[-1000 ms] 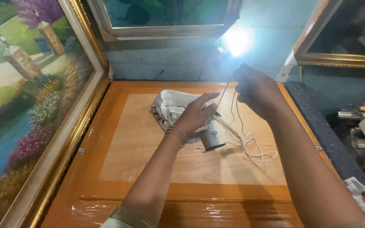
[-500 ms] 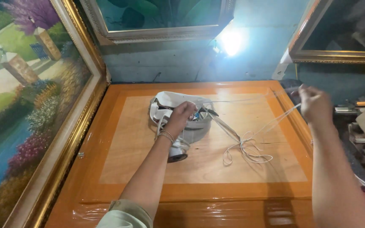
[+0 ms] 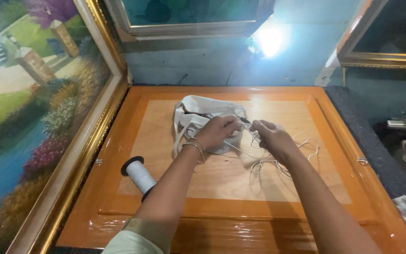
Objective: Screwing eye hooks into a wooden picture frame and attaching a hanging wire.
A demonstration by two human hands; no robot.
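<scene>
An orange wooden worktop (image 3: pixel 334 188) with a paler centre panel fills the near scene. A gilt-framed landscape painting (image 3: pixel 29 108) leans at left. Two more gold frames (image 3: pixel 184 28) (image 3: pixel 377 42) stand against the far blue wall (image 3: pixel 297 66), where a bright lamp (image 3: pixel 269 40) glares.

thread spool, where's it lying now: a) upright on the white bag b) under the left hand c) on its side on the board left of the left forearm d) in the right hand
c: the thread spool lies tipped over on the orange board, beside the left forearm, clear of both hands.
</scene>
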